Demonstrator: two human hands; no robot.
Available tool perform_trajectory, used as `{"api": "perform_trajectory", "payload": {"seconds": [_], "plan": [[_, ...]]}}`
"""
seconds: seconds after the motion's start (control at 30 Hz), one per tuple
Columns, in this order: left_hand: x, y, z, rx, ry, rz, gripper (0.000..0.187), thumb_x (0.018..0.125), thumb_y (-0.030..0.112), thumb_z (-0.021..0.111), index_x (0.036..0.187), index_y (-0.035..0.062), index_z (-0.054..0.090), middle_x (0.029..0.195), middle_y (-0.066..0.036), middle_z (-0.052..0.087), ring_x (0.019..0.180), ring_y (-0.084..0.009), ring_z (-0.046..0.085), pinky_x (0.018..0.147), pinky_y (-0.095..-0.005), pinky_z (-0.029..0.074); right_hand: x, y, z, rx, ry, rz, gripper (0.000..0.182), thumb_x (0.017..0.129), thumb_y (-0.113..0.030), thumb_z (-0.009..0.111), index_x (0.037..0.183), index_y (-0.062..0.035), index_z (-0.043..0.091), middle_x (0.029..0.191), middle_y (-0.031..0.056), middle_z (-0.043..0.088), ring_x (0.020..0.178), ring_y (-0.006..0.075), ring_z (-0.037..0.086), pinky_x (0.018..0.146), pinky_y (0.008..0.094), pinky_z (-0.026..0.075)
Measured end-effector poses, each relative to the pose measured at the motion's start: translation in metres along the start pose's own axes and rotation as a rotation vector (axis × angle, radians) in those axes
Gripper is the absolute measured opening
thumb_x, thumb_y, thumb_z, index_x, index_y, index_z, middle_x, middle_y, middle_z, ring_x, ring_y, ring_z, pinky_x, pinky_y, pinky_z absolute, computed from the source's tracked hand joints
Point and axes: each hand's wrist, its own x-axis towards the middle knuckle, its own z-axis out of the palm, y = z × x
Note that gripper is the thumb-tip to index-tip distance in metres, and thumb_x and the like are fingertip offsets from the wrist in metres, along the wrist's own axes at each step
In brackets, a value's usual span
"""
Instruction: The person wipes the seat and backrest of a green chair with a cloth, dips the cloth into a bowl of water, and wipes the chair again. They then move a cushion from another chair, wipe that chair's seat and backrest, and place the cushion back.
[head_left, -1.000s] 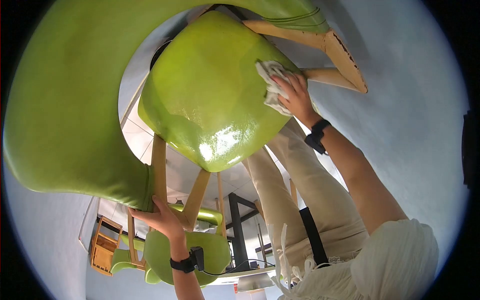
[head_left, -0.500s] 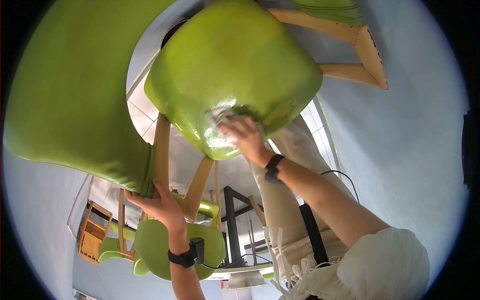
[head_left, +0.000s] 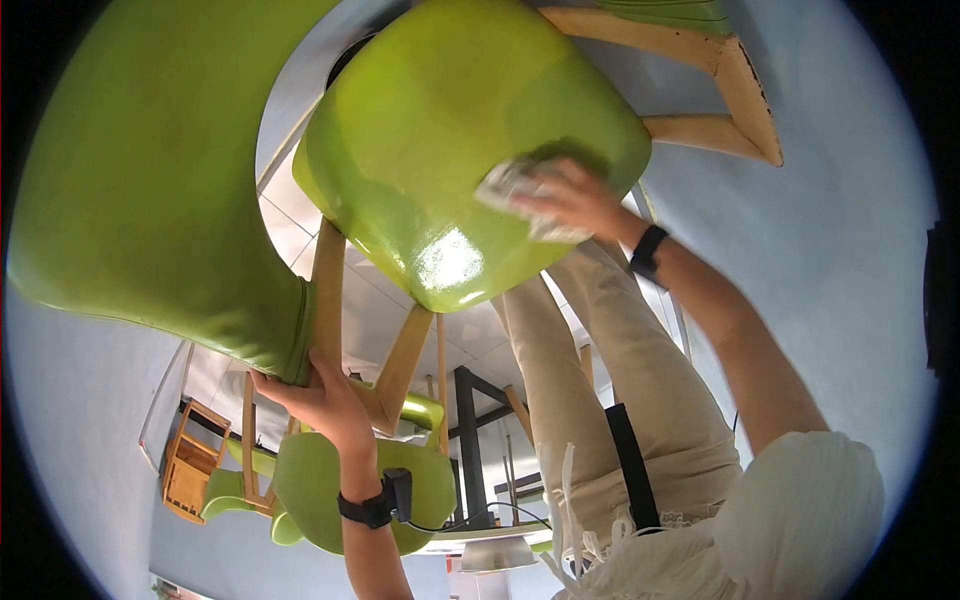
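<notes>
A glossy green chair seat [head_left: 430, 130] fills the upper middle, with a bright reflection near its lower corner. Pressed on its right part is a light grey-white cloth [head_left: 525, 195], under the fingers of my right hand [head_left: 580, 200]. At the lower left, my left hand [head_left: 325, 405] grips the bottom corner of the green padded backrest [head_left: 150, 190], where it meets a wooden chair leg [head_left: 327, 285]. Its thumb lies against the wood and its fingers reach under the backrest.
Another wooden chair frame [head_left: 745, 95] stands at the upper right. Below are more green chairs [head_left: 350, 490], a black metal frame [head_left: 468, 430] and a wooden chair [head_left: 192, 465]. A pale wall [head_left: 820, 280] rises on the right.
My right hand has moved right and up across the seat with the cloth. The left hand keeps its place on the backrest corner.
</notes>
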Motion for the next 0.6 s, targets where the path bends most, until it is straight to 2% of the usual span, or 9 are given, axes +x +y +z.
{"api": "perform_trajectory", "payload": {"seconds": [0.07, 0.2, 0.3, 0.37, 0.4, 0.43, 0.47, 0.53, 0.6], "plan": [[0.000, 0.002, 0.001, -0.012, -0.008, -0.015, 0.057, 0.090, 0.004, 0.060, 0.138, -0.0035, 0.030, 0.128, -0.023, 0.044, 0.118, -0.0358, 0.047, 0.100, -0.0460, 0.039, -0.007, 0.047, -0.014, -0.096, -0.009, 0.052, 0.080, 0.068, -0.024, 0.077, 0.141, -0.0315, 0.045, 0.130, 0.0013, 0.050, 0.111, 0.0258, 0.049, 0.101, 0.0383, 0.045], [0.001, -0.001, 0.001, -0.024, -0.011, -0.014, 0.056, 0.090, 0.003, 0.061, 0.136, -0.0043, 0.032, 0.128, -0.023, 0.044, 0.119, -0.0355, 0.047, 0.101, -0.0456, 0.037, 0.029, 0.044, -0.037, -0.074, 0.027, 0.238, 0.076, 0.072, -0.018, 0.075, 0.141, -0.0281, 0.045, 0.129, 0.0062, 0.051, 0.110, 0.0313, 0.049, 0.099, 0.0404, 0.046], [0.001, -0.003, 0.000, -0.026, -0.003, -0.004, 0.055, 0.089, 0.003, 0.061, 0.136, -0.0041, 0.032, 0.127, -0.023, 0.044, 0.118, -0.0352, 0.047, 0.101, -0.0446, 0.037, 0.051, -0.001, -0.021, 0.107, 0.165, 0.490, 0.073, 0.075, -0.018, 0.074, 0.141, -0.0235, 0.045, 0.125, 0.0136, 0.051, 0.110, 0.0370, 0.051, 0.094, 0.0440, 0.048], [0.001, -0.004, 0.001, -0.024, -0.011, -0.003, 0.055, 0.090, 0.003, 0.060, 0.136, -0.0040, 0.031, 0.126, -0.022, 0.045, 0.117, -0.0340, 0.049, 0.100, -0.0437, 0.040, 0.063, -0.036, -0.003, 0.342, 0.122, 0.542, 0.073, 0.075, -0.019, 0.075, 0.142, -0.0218, 0.044, 0.123, 0.0165, 0.053, 0.109, 0.0384, 0.053, 0.093, 0.0444, 0.048], [0.001, -0.005, 0.000, -0.019, -0.021, 0.001, 0.055, 0.091, 0.002, 0.058, 0.137, -0.0041, 0.029, 0.126, -0.022, 0.045, 0.116, -0.0328, 0.050, 0.098, -0.0430, 0.042, 0.068, -0.056, 0.006, 0.481, 0.159, 0.457, 0.068, 0.076, -0.014, 0.074, 0.139, -0.0149, 0.049, 0.121, 0.0170, 0.056, 0.109, 0.0364, 0.054, 0.093, 0.0443, 0.046], [0.002, -0.006, 0.000, -0.014, -0.030, 0.004, 0.055, 0.091, 0.001, 0.056, 0.138, -0.0042, 0.028, 0.125, -0.021, 0.045, 0.115, -0.0316, 0.052, 0.096, -0.0424, 0.045, 0.074, -0.083, 0.010, 0.607, 0.079, 0.437, 0.066, 0.077, -0.014, 0.073, 0.139, -0.0153, 0.049, 0.123, 0.0160, 0.056, 0.111, 0.0342, 0.054, 0.093, 0.0436, 0.046], [0.002, -0.005, 0.000, -0.027, -0.026, -0.004, 0.055, 0.091, 0.001, 0.056, 0.138, -0.0041, 0.028, 0.125, -0.020, 0.045, 0.115, -0.0308, 0.051, 0.096, -0.0417, 0.045, 0.076, -0.109, 0.019, 0.758, 0.047, 0.379, 0.066, 0.077, -0.013, 0.073, 0.138, -0.0155, 0.050, 0.118, 0.0137, 0.058, 0.107, 0.0333, 0.055, 0.091, 0.0430, 0.046], [0.003, -0.005, 0.001, -0.052, -0.019, -0.018, 0.054, 0.092, 0.000, 0.055, 0.138, -0.0040, 0.028, 0.125, -0.020, 0.045, 0.116, -0.0291, 0.051, 0.097, -0.0404, 0.045, 0.081, -0.159, 0.024, 0.906, -0.189, 0.327, 0.067, 0.076, -0.015, 0.072, 0.139, -0.0157, 0.049, 0.106, 0.0118, 0.061, 0.096, 0.0315, 0.058, 0.083, 0.0417, 0.048], [0.003, -0.007, 0.000, -0.031, -0.004, -0.003, 0.055, 0.090, 0.003, 0.060, 0.136, -0.0035, 0.031, 0.127, -0.021, 0.046, 0.115, -0.0317, 0.050, 0.100, -0.0417, 0.040, 0.080, -0.197, 0.028, 1.170, -0.230, 0.382, 0.066, 0.077, -0.014, 0.070, 0.139, -0.0112, 0.049, 0.114, 0.0150, 0.063, 0.102, 0.0301, 0.061, 0.090, 0.0394, 0.048]]}}
